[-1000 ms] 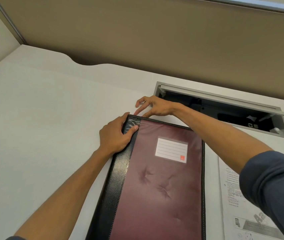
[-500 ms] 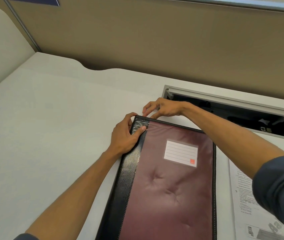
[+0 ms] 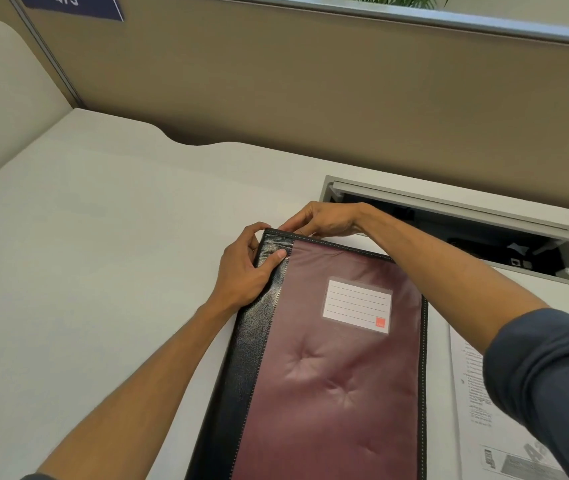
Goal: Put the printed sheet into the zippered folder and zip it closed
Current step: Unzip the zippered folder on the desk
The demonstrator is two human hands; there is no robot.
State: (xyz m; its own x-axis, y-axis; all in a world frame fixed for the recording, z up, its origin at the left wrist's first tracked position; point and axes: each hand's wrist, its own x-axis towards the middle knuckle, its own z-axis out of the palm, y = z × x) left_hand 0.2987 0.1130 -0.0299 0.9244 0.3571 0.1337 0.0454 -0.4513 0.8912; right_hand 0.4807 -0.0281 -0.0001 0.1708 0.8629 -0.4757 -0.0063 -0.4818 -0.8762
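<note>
A maroon zippered folder (image 3: 338,368) with a black spine strip and a white label lies flat and closed on the white desk (image 3: 103,271). My left hand (image 3: 245,268) grips its far left corner, thumb on the black strip. My right hand (image 3: 324,220) pinches at the folder's far edge just beside that corner; what its fingertips hold is hidden. A printed sheet (image 3: 484,410) lies on the desk to the right of the folder, partly covered by my right sleeve.
An open cable hatch (image 3: 484,237) with a raised lid is sunk into the desk behind the folder at the right. A tan partition (image 3: 311,98) runs along the desk's back edge, with a curved cut-out in the desk at the left.
The view has tilted up and the folder sits lower right in frame. My right hand's fingers have drawn together from spread to a pinch at the far edge. My left hand keeps its grip.
</note>
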